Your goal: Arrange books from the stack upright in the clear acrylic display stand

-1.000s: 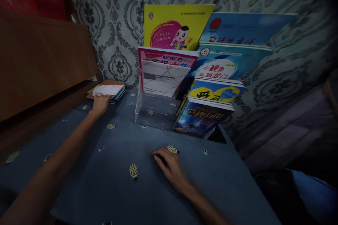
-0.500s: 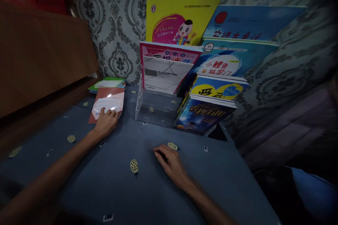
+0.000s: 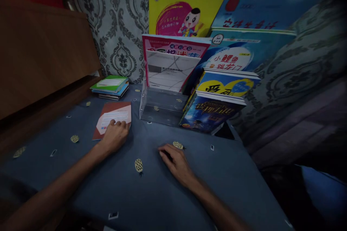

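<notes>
One booklet (image 3: 114,118) lies flat on the tabletop (image 3: 151,187) under the left hand's (image 3: 115,138) spread fingers, unlifted; stack (image 3: 110,86) waits; right hand (image 3: 176,160) rests empty.

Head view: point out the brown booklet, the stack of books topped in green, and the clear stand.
brown booklet (image 3: 115,112), head view, cover.
stack of books (image 3: 110,86), head view, green top cover.
clear stand (image 3: 159,106), head view, front wall.

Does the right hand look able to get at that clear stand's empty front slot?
Probably yes: the right hand rests flat on the blue cloth, and only bare cloth lies between it and the clear stand, whose front slot stands empty.
</notes>
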A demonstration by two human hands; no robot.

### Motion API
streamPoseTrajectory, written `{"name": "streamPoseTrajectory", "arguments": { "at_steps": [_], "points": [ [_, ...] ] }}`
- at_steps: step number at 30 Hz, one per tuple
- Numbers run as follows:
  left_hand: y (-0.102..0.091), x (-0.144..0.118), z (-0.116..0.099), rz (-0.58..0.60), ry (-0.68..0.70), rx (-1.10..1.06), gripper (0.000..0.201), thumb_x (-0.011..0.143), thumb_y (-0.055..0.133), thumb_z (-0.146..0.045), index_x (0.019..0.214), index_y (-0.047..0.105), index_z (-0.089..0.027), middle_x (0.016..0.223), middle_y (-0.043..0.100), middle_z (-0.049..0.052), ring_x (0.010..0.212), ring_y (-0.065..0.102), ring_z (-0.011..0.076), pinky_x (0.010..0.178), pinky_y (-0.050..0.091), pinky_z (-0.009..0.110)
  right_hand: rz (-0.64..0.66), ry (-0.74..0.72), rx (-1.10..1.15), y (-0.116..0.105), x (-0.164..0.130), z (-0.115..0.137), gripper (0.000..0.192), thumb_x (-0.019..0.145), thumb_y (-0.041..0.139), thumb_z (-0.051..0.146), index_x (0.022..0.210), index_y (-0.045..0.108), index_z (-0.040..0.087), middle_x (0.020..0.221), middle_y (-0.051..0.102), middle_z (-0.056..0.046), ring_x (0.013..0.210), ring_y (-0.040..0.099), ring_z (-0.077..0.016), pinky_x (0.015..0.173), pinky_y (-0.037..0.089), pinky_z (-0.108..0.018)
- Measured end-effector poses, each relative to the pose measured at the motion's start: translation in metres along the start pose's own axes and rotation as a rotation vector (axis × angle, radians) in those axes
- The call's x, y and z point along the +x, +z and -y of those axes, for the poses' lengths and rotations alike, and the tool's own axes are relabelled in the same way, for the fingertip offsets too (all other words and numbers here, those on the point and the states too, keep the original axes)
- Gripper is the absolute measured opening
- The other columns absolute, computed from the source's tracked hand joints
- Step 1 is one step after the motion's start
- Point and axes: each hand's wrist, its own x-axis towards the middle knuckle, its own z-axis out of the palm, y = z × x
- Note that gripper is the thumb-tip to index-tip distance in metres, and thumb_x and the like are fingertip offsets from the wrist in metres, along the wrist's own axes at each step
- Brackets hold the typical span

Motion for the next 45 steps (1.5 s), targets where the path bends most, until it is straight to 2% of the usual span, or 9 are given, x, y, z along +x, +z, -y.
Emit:
{"name": "streamPoseTrajectory", "arguments": {
  "at_steps": [5,7,9,13,18,24,32,37,45],
  "points": [
    [0.004,0.013,0.023,-0.013,0.04,-0.244,0.045,0.098,0.044,-0.052,0.084,0.072,-0.019,0.085,0.073,0.012,0.084,0.07,0.0301,0.079,0.047,0.041,0.01,0.012,0.001,0.0,0.0,-0.001,0.019,0.099,0.048,0.023,0.098,0.067,0.021,0.09,0.071,-0.006,0.084,0.067,-0.0208,0.078,0.054,-0.034],
    [0.012,0.027,0.046,-0.01,0.002,-0.357,0.045,0.1,0.037,-0.05,0.099,0.072,-0.021,0.103,0.074,0.011,0.096,0.069,0.0277,0.082,0.048,0.038,0.01,0.019,0.005,0.0,0.0,-0.001,0.018,0.099,0.048,0.022,0.099,0.067,0.021,0.09,0.071,-0.007,0.085,0.067,-0.0209,0.078,0.054,-0.034],
    [0.023,0.041,0.07,-0.022,-0.164,-0.326,0.044,0.1,0.038,-0.046,0.12,0.065,-0.019,0.124,0.068,0.015,0.112,0.064,0.0312,0.09,0.048,0.041,0.012,0.018,0.009,0.0,0.0,0.0,0.018,0.099,0.049,0.022,0.099,0.067,0.021,0.091,0.072,-0.007,0.086,0.067,-0.0209,0.079,0.053,-0.035],
    [0.048,0.059,0.102,0.075,-0.346,-0.312,0.059,0.099,0.034,-0.054,0.139,0.053,-0.015,0.14,0.058,0.02,0.13,0.052,0.0375,0.1,0.045,0.05,0.008,0.02,0.009,0.0,0.0,0.001,0.018,0.099,0.049,0.021,0.098,0.067,0.019,0.091,0.072,-0.007,0.085,0.067,-0.0205,0.078,0.053,-0.034],
    [0.064,0.062,0.111,0.107,-0.34,-0.329,0.066,0.099,0.027,-0.058,0.145,0.047,-0.014,0.146,0.051,0.021,0.133,0.049,0.0374,0.104,0.043,0.052,0.006,0.012,-0.003,0.001,0.0,-0.003,0.018,0.099,0.05,0.021,0.1,0.068,0.02,0.09,0.072,-0.006,0.085,0.067,-0.0194,0.078,0.053,-0.033],
    [0.057,0.065,0.119,0.164,-0.309,-0.349,0.072,0.095,0.028,-0.068,0.138,0.051,-0.015,0.142,0.055,0.021,0.129,0.052,0.0385,0.103,0.043,0.051,-0.008,-0.04,-0.027,0.003,0.001,-0.005,0.017,0.098,0.05,0.021,0.096,0.067,0.019,0.085,0.07,-0.006,0.079,0.065,-0.0189,0.075,0.051,-0.031],
    [0.025,0.038,0.083,0.195,-0.33,-0.233,0.075,0.093,0.028,-0.073,0.148,0.046,-0.026,0.139,0.057,0.018,0.128,0.051,0.0426,0.096,0.047,0.057,-0.136,-0.044,-0.04,0.001,-0.003,0.0,0.019,0.099,0.047,0.021,0.1,0.066,0.02,0.092,0.071,-0.007,0.086,0.066,-0.0207,0.081,0.052,-0.034],
    [0.002,0.009,0.047,0.179,-0.377,-0.141,0.064,0.097,0.032,-0.065,0.143,0.053,-0.026,0.135,0.059,0.017,0.121,0.056,0.0396,0.09,0.051,0.05,-0.223,-0.08,-0.081,0.002,-0.006,0.001,0.021,0.1,0.045,0.023,0.104,0.066,0.02,0.094,0.071,-0.008,0.089,0.066,-0.0218,0.084,0.053,-0.036],
    [-0.021,-0.021,0.011,0.185,-0.273,-0.05,0.055,0.099,0.033,-0.061,0.132,0.061,-0.026,0.121,0.065,0.015,0.105,0.067,0.0373,0.077,0.053,0.043,-0.233,-0.204,-0.209,0.002,-0.011,0.008,0.021,0.102,0.044,0.022,0.101,0.065,0.018,0.092,0.069,-0.009,0.088,0.063,-0.022,0.083,0.05,-0.037]
  ]
}}
